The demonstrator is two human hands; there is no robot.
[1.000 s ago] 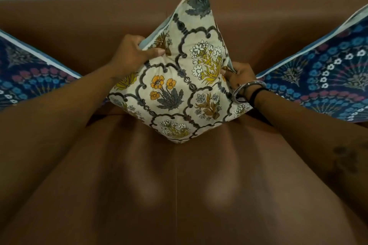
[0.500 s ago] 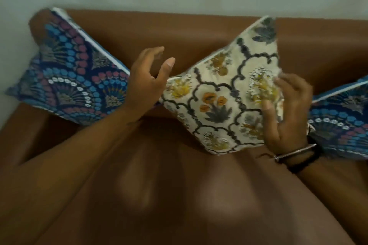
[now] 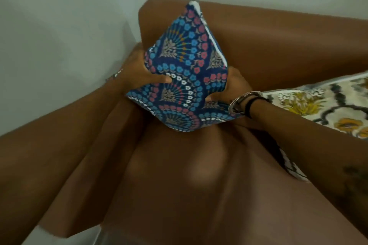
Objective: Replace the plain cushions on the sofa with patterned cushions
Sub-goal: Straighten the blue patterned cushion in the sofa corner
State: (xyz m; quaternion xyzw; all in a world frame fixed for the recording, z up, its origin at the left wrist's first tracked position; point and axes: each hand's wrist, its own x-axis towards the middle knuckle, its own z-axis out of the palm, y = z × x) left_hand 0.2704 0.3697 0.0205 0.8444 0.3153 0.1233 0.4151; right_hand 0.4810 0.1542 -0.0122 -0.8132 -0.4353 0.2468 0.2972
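I see a brown leather sofa (image 3: 199, 165) filling most of the view, its backrest running along a pale wall (image 3: 59, 16) and its left armrest ending close to the corner. The seat in front of me lies bare and smooth, with plenty of open room toward the near edge.

The blue patterned cushion (image 3: 185, 77) stands on one corner at the left end of the seat, tilted like a diamond, its top corner leaning against the backrest. Its cover is navy with fan-shaped motifs ringed by blue, pink and white flowers, and a white edge runs down its upper right side.

To the right, a cream floral cushion (image 3: 318, 105) with yellow blooms and grey scrollwork lies against the backrest, just beside the blue one, partly hidden behind my right forearm.

My left hand (image 3: 139, 73) clasps the blue cushion's left edge, thumb pressed across the front face. My right hand (image 3: 231, 85) clasps the right edge, thumb on the front, fingers out of sight behind. So the cushion sits squarely between both grips, each closed on it. A silver bangle (image 3: 239, 101) and a black band (image 3: 251, 105) circle my right wrist.
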